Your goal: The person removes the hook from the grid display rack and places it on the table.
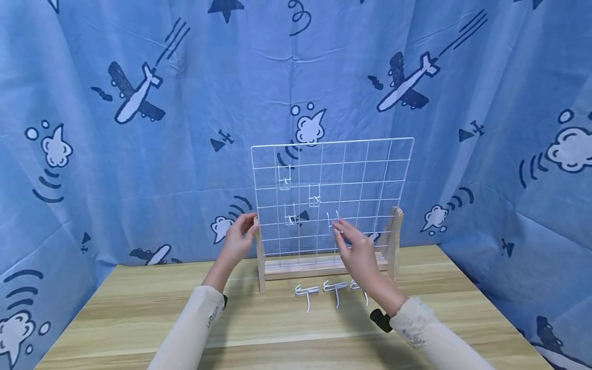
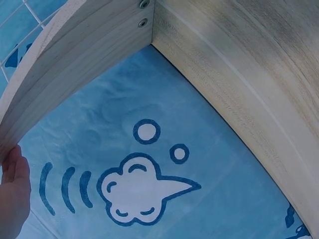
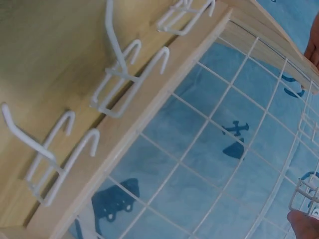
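A white wire grid (image 1: 342,141) stands upright in a wooden stand with side posts and a base rail. With thumb and fingers my left hand (image 1: 239,238) grips the left wooden post (image 1: 260,257); in the left wrist view its fingers (image 2: 17,172) lie at the wood's curved edge. My right hand (image 1: 358,252) pinches a white wire hook (image 1: 329,220), its two bent prongs up, in front of the grid's lower middle. In the right wrist view the thumb (image 3: 300,224) is just under that hook. Three similar hooks hang on the grid's left half, one of them lowest (image 1: 290,220).
Three more white hooks lie in a row on the wooden table (image 1: 148,308) before the stand: a left one (image 1: 307,291), a middle one (image 1: 335,287) and a right one (image 1: 359,285), partly behind my right hand. A blue printed curtain (image 1: 194,133) surrounds the table's back and sides.
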Demonstrator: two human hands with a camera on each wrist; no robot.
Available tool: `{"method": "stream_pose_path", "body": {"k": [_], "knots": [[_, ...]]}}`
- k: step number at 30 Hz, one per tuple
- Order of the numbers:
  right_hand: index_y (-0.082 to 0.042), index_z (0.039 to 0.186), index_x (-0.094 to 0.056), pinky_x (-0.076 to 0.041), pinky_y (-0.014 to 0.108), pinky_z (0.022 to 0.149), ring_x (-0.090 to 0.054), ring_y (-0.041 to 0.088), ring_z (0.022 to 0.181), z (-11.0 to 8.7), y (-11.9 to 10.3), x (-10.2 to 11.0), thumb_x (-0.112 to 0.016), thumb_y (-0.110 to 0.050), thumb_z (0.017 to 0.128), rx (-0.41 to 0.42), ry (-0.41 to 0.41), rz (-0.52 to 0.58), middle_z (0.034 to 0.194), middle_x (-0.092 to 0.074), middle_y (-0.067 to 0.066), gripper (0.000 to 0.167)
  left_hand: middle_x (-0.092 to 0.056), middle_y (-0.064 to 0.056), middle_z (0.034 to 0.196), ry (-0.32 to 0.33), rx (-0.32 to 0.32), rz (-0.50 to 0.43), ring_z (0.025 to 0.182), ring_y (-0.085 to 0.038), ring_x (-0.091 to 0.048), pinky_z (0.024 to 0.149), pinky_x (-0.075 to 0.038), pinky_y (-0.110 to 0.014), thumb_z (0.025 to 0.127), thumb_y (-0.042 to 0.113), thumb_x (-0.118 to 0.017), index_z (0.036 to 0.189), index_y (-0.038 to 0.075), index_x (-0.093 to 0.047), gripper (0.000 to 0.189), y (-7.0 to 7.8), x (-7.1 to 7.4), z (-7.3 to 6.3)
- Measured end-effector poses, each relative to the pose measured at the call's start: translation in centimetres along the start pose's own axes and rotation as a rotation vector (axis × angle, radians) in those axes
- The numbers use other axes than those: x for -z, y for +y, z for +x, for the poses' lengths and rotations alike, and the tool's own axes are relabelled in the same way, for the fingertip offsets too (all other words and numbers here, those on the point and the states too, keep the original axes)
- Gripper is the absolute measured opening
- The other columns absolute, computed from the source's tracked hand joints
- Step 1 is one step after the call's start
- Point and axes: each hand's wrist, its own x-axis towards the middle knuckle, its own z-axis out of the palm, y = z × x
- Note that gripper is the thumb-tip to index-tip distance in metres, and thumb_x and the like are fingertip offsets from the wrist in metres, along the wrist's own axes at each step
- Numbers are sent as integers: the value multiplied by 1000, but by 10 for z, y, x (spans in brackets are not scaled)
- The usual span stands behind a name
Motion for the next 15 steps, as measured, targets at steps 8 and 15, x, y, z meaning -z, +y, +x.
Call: {"method": "stream_pose_path", "body": {"k": [8, 15], "knots": [[3, 111, -69, -54, 45, 87, -61, 39, 109, -8, -3, -9, -67, 0, 88, 13, -87, -25, 121, -62, 24, 23, -56, -23, 126, 4, 6, 2, 122, -34, -52, 108, -40, -42, 98, 2, -52, 131, -5, -49, 34, -1, 1, 1], [4, 111, -69, -56, 22, 56, -62, 40, 106, -13, -10, -19, -67, 2, 88, 71, -149, 26, 123, -60, 25, 24, -56, -21, 125, 11, 22, -5, 122, -33, -53, 108, -40, -41, 98, 2, -51, 130, -4, -50, 33, -1, 0, 1]]}}
